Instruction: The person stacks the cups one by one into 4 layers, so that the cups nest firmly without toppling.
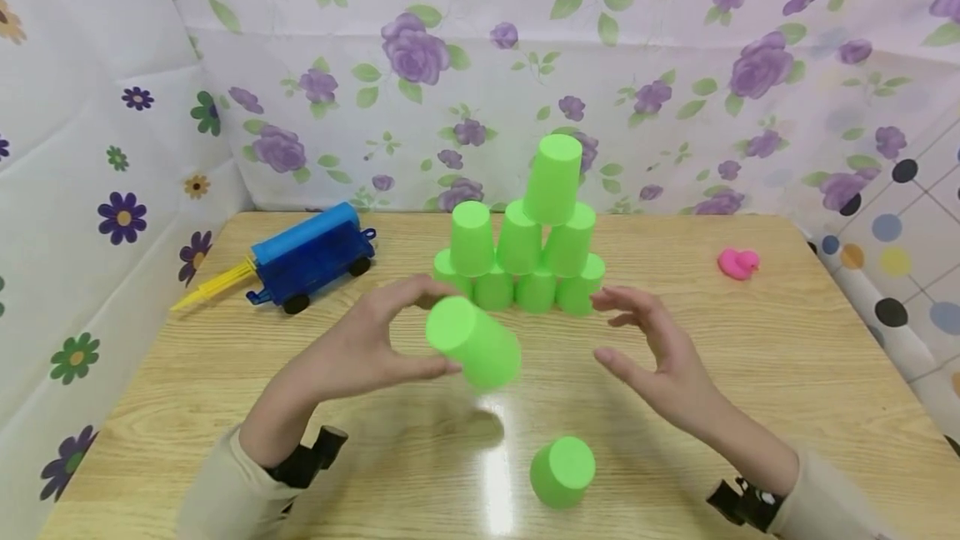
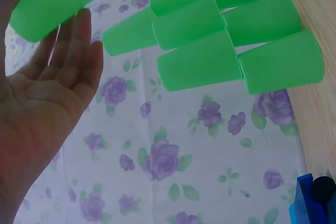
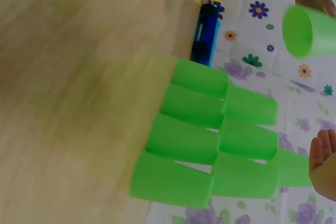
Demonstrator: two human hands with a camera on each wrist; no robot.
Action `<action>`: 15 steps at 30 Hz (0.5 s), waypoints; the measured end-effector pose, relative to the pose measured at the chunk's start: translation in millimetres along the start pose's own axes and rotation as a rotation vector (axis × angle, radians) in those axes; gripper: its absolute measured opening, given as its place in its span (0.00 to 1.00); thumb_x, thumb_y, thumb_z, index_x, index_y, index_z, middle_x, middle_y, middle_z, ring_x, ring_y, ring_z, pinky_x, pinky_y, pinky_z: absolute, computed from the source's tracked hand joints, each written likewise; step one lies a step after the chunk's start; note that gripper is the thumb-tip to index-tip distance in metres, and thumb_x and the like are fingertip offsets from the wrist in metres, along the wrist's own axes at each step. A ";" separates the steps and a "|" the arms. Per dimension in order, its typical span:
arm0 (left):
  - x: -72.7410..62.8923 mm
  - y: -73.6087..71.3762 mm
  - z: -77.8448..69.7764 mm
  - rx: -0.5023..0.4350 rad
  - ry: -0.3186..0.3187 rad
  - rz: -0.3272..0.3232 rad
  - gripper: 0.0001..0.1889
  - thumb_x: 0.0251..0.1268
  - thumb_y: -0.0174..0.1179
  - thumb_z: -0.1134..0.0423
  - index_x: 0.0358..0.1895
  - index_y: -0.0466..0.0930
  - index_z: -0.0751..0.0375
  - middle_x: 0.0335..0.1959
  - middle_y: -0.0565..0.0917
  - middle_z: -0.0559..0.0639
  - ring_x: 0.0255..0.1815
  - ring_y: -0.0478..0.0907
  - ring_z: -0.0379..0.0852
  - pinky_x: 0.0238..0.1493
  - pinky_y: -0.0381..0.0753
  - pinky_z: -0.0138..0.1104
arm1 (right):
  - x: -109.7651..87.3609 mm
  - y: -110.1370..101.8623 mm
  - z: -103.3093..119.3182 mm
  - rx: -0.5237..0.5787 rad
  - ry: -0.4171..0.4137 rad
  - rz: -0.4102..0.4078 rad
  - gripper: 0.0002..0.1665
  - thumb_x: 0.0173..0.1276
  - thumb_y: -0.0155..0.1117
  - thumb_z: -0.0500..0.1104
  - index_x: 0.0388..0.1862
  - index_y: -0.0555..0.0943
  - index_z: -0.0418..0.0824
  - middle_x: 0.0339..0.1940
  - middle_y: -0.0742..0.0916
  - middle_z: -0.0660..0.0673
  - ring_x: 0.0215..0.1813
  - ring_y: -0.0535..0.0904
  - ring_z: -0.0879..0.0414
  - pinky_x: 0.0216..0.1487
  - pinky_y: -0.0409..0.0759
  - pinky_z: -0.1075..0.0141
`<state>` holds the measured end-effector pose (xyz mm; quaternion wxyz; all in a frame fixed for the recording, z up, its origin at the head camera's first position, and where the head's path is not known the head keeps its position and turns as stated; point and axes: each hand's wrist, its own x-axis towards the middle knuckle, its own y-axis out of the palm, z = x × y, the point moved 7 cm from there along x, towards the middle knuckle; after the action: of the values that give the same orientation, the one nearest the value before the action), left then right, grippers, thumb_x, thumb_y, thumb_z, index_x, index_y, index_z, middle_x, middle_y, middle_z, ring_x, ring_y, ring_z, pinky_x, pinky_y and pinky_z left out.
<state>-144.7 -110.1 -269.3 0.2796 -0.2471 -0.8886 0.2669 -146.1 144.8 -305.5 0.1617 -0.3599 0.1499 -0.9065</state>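
My left hand [image 1: 360, 348] grips a green cup [image 1: 480, 348] between thumb and fingers, tilted and upside down above the table in front of a cup pyramid. In the pyramid, a bottom row of several green cups [image 1: 493, 288] carries three more [image 1: 472, 238]. A single cup [image 1: 553, 180] tops the right pair of those three. To the pyramid's front right, my right hand [image 1: 667, 365] hovers with loosely bent fingers, holding nothing. Another green cup [image 1: 562, 472] stands upside down near the front. The right wrist view shows the held cup's open end [image 3: 298, 31].
A blue toy cart [image 1: 311, 261] with a yellow pointed part [image 1: 217, 282] stands at the back left of the wooden table [image 1: 750, 340]. A pink toy duck [image 1: 738, 263] sits at the back right. Flowered cloth [image 1: 420, 107] hangs behind the table.
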 end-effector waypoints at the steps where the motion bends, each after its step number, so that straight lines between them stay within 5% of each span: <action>1: 3.1 -2.8 2.6 0.008 -0.024 -0.021 0.30 0.47 0.73 0.60 0.56 0.72 0.55 0.49 0.79 0.41 0.50 0.75 0.39 0.54 0.74 0.40 | -4.5 3.9 -0.9 -0.015 0.019 0.031 0.39 0.51 0.65 0.24 0.63 0.64 0.30 0.57 0.77 0.41 0.58 0.72 0.57 0.56 0.71 0.70; 6: 21.7 -15.7 12.6 0.002 -0.120 -0.144 0.30 0.53 0.69 0.61 0.60 0.68 0.59 0.54 0.76 0.47 0.54 0.73 0.42 0.56 0.74 0.40 | -27.6 24.7 -7.7 -0.034 0.086 0.181 0.42 0.52 0.69 0.30 0.66 0.64 0.37 0.58 0.77 0.45 0.59 0.72 0.57 0.56 0.73 0.69; 15: 54.3 -35.0 28.1 -0.032 -0.172 -0.349 0.30 0.59 0.64 0.60 0.64 0.64 0.59 0.56 0.72 0.52 0.53 0.71 0.46 0.56 0.72 0.40 | -62.6 50.4 -23.5 0.053 0.071 0.413 0.44 0.54 0.72 0.38 0.67 0.62 0.36 0.63 0.75 0.44 0.61 0.71 0.54 0.57 0.74 0.63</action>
<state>-211.7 -113.3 -247.7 0.2406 -0.0697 -0.9427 0.2205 -110.1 128.1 -379.3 0.3481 -0.2851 0.2023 -0.8698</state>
